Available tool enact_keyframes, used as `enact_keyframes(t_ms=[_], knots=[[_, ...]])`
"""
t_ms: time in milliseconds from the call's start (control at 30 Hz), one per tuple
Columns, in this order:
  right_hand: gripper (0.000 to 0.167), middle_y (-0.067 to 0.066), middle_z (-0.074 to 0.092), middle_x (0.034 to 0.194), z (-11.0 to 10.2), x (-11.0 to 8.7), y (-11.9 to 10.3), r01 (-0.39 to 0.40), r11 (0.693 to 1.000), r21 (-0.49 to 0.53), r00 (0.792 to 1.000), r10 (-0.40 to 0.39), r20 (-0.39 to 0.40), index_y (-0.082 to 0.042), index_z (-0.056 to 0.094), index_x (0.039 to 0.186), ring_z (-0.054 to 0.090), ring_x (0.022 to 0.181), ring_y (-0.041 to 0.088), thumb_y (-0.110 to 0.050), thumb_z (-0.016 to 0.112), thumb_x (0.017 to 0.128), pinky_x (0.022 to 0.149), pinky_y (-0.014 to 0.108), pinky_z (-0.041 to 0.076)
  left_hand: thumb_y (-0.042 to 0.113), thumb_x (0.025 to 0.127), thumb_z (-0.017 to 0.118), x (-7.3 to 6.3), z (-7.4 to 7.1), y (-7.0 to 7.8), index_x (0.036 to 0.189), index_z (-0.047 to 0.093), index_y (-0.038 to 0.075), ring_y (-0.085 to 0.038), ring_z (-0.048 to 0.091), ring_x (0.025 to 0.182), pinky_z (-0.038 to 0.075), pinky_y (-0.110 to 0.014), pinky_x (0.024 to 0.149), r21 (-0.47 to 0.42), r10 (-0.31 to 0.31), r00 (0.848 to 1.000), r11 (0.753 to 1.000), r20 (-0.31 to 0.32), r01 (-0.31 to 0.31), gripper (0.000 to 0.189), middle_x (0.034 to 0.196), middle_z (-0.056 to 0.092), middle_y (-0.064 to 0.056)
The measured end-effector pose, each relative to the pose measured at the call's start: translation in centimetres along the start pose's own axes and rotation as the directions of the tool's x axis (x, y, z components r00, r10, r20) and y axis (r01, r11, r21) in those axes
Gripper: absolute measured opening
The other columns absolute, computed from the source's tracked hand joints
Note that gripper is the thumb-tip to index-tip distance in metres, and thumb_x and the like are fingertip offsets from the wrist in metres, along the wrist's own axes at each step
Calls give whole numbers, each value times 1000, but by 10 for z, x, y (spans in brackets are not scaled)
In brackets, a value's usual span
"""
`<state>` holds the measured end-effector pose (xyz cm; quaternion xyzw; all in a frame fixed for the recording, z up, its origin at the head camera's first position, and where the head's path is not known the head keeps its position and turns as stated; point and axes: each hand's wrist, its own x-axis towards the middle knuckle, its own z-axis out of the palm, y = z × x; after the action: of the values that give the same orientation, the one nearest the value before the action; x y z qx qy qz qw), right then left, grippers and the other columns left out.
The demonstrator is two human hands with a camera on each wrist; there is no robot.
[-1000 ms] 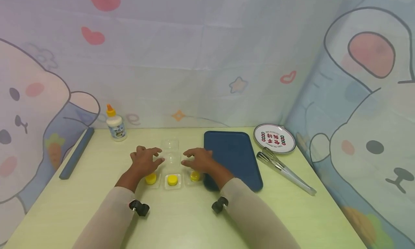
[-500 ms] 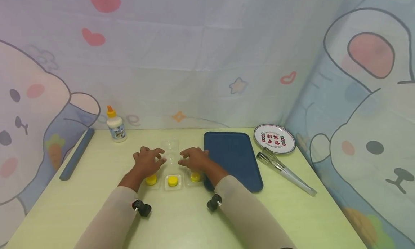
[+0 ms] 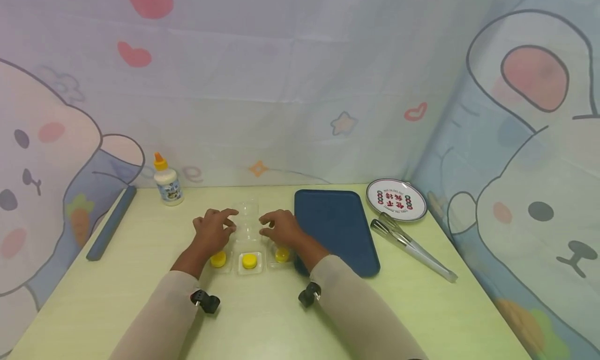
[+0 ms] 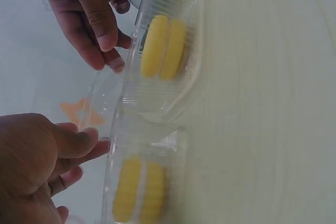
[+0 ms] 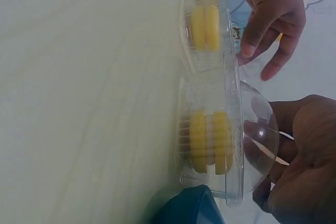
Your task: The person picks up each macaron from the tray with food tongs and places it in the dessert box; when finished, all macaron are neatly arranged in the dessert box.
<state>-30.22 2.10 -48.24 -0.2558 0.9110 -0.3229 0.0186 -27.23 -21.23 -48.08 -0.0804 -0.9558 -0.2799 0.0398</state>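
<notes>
My left hand [image 3: 213,231] and my right hand [image 3: 283,227] face each other beyond a row of yellow macarons. Between them is a clear domed plastic lid [image 4: 102,98], pinched at its left and right edges by thumbs and fingers. Just nearer, the middle macaron [image 3: 249,261] sits in a square clear box base [image 3: 250,271], uncovered. The left macaron [image 3: 217,259] is partly behind my left wrist, inside a clear box. Under a domed cover [image 5: 260,135] lies the right macaron [image 5: 211,142]; my right fingers show through this dome in the right wrist view.
Another clear plastic piece [image 3: 247,208] lies farther back. A blue tray [image 3: 335,230] stands close on the right, then metal tongs [image 3: 414,248] and a printed plate [image 3: 397,199]. A glue bottle [image 3: 167,183] and a grey-blue bar [image 3: 111,223] are at the left.
Both hands have come closer together, my right hand moving left. The thumbs and fingers have narrowed onto the edges of the clear lid. The macarons and boxes stay in place.
</notes>
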Motion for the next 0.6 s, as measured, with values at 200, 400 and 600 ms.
enact_keyframes(t_ms=[200,400,600], knots=[[29,15,82,121,-3,-2,0,74,992,103,991,-62,-116,1,78,128,79,101,29,-4,79,99,85,30,61,6,103,73,-1,-5,3,160,52,9,-44,52,142,24,-73,115,-44,38,997,998,-62,-40,61,117,84,-13],[38,13,80,111,-2,-5,1,115,982,148,978,-86,-189,-2,69,137,78,97,26,-1,77,100,84,30,61,8,102,76,-6,-11,7,148,64,3,-45,59,138,26,-72,112,-59,79,993,995,-87,-84,48,118,84,-12],[48,9,75,107,-1,-9,2,148,972,181,975,-113,-189,-4,60,149,76,86,18,-1,73,103,71,20,53,6,104,72,-12,-14,10,135,72,-1,-39,78,112,50,-63,109,-131,103,991,985,-89,-114,32,115,83,-16]])
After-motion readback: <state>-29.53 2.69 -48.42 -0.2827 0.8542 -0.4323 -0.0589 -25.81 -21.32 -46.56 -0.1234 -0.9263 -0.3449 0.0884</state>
